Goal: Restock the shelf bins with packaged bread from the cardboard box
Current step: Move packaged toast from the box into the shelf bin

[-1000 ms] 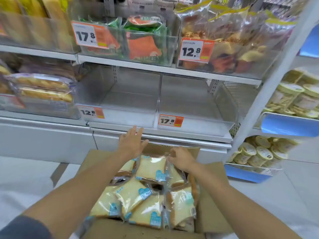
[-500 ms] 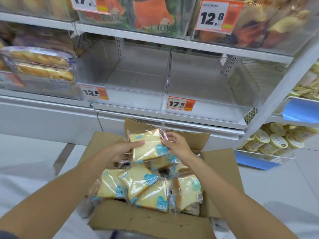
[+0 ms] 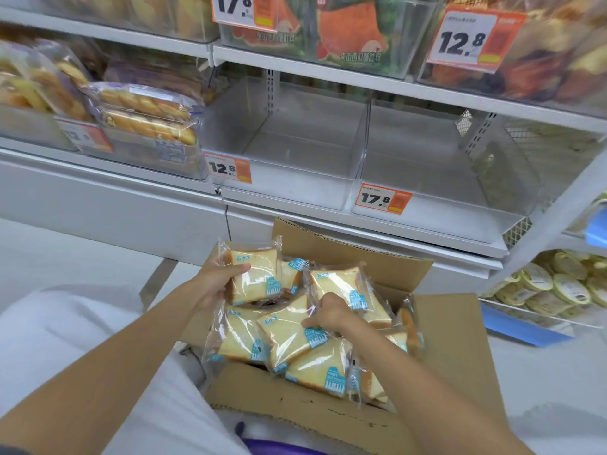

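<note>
— Cardboard box [image 3: 295,418]: where's the bread?
— Left hand [image 3: 213,284] grips one bread packet [image 3: 254,280] above the box's far-left corner; right hand [image 3: 328,313] curls its fingers round a second packet [image 3: 341,285] on the pile inside, mid-box.

The left hand [image 3: 218,285] grips a packet of sliced bread [image 3: 254,274] just above the open cardboard box [image 3: 295,412], while the right hand [image 3: 328,315] lies with curled fingers among the other bread packets [image 3: 285,336] inside, with the clear shelf bins [image 3: 312,192] just beyond.
</note>
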`<state>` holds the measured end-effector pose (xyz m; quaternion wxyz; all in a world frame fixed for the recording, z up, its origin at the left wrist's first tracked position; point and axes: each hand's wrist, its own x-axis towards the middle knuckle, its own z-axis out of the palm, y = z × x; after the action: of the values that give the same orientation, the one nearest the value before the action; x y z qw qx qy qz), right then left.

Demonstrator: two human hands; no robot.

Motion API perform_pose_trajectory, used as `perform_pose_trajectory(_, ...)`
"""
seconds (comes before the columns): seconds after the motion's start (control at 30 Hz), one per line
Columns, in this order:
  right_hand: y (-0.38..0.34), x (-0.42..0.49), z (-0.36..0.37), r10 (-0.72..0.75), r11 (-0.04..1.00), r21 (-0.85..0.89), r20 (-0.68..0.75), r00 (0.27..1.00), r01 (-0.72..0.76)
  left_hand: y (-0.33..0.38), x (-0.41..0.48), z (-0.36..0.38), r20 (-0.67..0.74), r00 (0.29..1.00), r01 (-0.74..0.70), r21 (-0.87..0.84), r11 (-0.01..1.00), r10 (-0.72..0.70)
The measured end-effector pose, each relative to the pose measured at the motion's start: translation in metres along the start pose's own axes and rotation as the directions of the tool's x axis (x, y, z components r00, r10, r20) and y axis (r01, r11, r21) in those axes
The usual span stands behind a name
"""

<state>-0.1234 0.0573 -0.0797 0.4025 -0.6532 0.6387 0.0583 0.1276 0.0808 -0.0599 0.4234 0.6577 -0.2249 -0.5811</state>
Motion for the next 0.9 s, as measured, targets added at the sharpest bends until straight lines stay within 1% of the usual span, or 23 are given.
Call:
perform_pose_trajectory(0.07,0.006,0.001,-0.007,-0.029,0.996,0.083,-0.007,1.0,0.029,0.002,-0.001,0.002,-0.014,1.0,-0.004,-0.003,1.0,0.004)
perform_pose_trajectory(0.13,0.008,-0.002,-0.022,-0.109,0.977,0.181,-0.027,0.994,0.113,0.004,-0.001,0.004,-0.011,1.0,-0.018,0.004,1.0,0.018)
perform_pose_trajectory(0.17,0.008,-0.006,-0.032,-0.141,0.954,0.264,-0.028,0.99,0.144,0.006,-0.001,0.005,-0.014,0.999,-0.029,0.003,1.0,0.029)
perform_pose_trajectory(0.23,0.004,-0.015,-0.057,-0.174,0.883,0.435,-0.042,0.984,0.175,0.012,0.0,0.006,-0.019,0.998,-0.053,-0.007,0.999,0.052)
perform_pose_trajectory(0.3,0.001,-0.019,-0.081,-0.206,0.822,0.526,-0.082,0.975,0.218,0.02,0.001,0.008,-0.032,0.996,-0.087,0.001,0.996,0.087)
perform_pose_trajectory(0.33,-0.002,-0.02,-0.091,-0.215,0.776,0.586,-0.1,0.971,0.232,0.024,-0.001,0.01,-0.035,0.994,-0.105,0.028,0.994,0.106)
perform_pose_trajectory(0.4,-0.011,-0.02,-0.107,-0.204,0.65,0.724,-0.127,0.971,0.231,0.033,-0.002,0.014,-0.022,0.992,-0.125,0.075,0.989,0.127)
perform_pose_trajectory(0.47,-0.024,-0.019,-0.112,-0.198,0.55,0.8,-0.152,0.968,0.238,0.044,-0.01,0.023,0.044,0.992,-0.118,0.039,0.992,0.116)
perform_pose_trajectory(0.53,-0.04,-0.018,-0.109,-0.197,0.517,0.826,-0.139,0.97,0.223,0.058,-0.021,0.037,0.163,0.981,-0.097,-0.03,0.995,0.101)
perform_pose_trajectory(0.6,-0.056,-0.017,-0.101,-0.204,0.534,0.821,-0.105,0.973,0.201,0.07,-0.03,0.05,0.211,0.97,-0.122,-0.01,0.992,0.122)
perform_pose_trajectory(0.67,-0.07,-0.018,-0.098,-0.223,0.546,0.815,-0.081,0.972,0.193,0.08,-0.027,0.052,0.157,0.974,-0.17,0.017,0.985,0.165)
perform_pose_trajectory(0.73,-0.082,-0.016,-0.105,-0.264,0.528,0.823,-0.075,0.962,0.209,0.09,-0.021,0.043,0.119,0.972,-0.204,-0.011,0.979,0.204)
perform_pose_trajectory(0.77,-0.088,-0.016,-0.111,-0.285,0.522,0.826,-0.067,0.956,0.214,0.097,-0.019,0.038,0.13,0.969,-0.209,-0.039,0.977,0.212)
perform_pose_trajectory(0.83,-0.104,-0.019,-0.126,-0.341,0.558,0.797,-0.032,0.94,0.23,0.117,-0.019,0.032,0.164,0.963,-0.204,-0.073,0.976,0.213)
perform_pose_trajectory(0.87,-0.115,-0.02,-0.133,-0.368,0.574,0.783,-0.014,0.93,0.239,0.129,-0.021,0.03,0.174,0.959,-0.215,-0.062,0.975,0.223)
perform_pose_trajectory(0.9,-0.126,-0.019,-0.141,-0.391,0.568,0.785,-0.006,0.92,0.247,0.142,-0.021,0.028,0.169,0.957,-0.231,-0.041,0.972,0.235)
